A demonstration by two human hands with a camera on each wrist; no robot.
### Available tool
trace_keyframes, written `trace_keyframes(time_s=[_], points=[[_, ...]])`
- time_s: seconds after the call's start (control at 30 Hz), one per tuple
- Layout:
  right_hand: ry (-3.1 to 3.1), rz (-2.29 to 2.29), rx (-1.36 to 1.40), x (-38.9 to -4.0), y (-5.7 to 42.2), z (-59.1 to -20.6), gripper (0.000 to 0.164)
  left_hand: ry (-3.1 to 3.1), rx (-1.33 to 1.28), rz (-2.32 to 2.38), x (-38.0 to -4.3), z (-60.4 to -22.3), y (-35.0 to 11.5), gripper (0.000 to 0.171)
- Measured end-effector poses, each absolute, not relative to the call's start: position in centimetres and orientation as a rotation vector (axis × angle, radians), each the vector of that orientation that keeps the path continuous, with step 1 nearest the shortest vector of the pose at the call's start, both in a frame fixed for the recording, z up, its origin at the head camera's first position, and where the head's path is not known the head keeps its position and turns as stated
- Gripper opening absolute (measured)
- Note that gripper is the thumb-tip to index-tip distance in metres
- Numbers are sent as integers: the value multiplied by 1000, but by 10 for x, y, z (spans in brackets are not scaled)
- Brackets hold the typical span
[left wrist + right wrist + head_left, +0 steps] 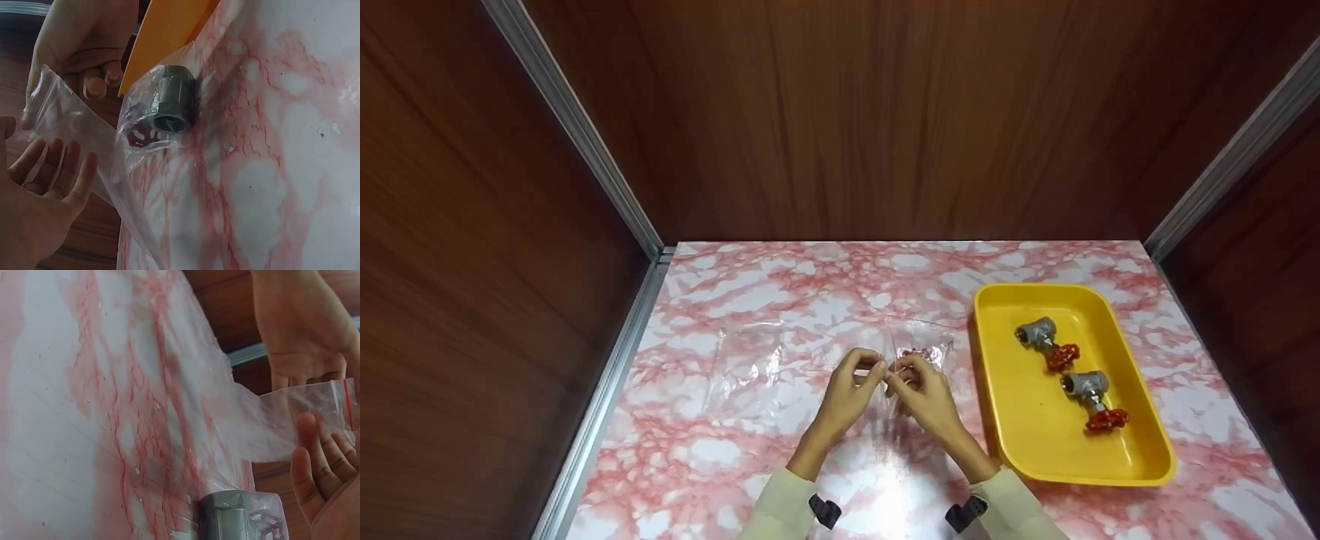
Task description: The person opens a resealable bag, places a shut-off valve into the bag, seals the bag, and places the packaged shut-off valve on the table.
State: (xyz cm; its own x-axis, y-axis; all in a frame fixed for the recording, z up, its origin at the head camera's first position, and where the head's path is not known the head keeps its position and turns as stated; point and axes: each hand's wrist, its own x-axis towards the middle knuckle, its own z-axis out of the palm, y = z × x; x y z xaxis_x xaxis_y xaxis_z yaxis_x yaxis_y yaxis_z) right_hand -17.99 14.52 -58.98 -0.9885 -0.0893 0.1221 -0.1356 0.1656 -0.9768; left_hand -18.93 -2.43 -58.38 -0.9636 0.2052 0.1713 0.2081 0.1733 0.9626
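Observation:
My left hand [844, 394] and right hand [926, 394] meet at the middle of the table, thumbs and forefingers pinching the top of a clear zip bag [264, 422]. A red line runs along the bag's zip end in the right wrist view. The bag [79, 121] hangs between both hands, with no object visible inside it. Close behind the right hand lies a valve [177, 98] inside another clear bag [922, 334], its red handwheel [140, 134] showing through the film.
To the left, a flat clear bag [746, 364] lies on the red-and-white marbled table [697, 457]. A yellow tray [986, 390] at the right holds two grey valves [1039, 330] with red handwheels. Brown wood-grain panels [840, 120] enclose the table's back and sides.

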Motion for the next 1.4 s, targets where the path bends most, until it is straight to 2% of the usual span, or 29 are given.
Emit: trace_keyframes(time_s=[0.47, 0.83, 1.23, 1.4], points=[[-2401, 1959, 226, -178, 140, -591, 8, -2406, -330, -1888, -191, -582, -20, 7], [-2430, 1805, 134, -179, 144, -588, 16, -2419, -331, -1881, -193, -581, -28, 6], [-2426, 1599, 10, -189, 155, -583, 2, -2462, -281, -1698, -198, -573, -45, 5], [-2450, 1554, 1, -192, 160, -580, 10, -2430, -274, -1673, -201, -570, -50, 6]])
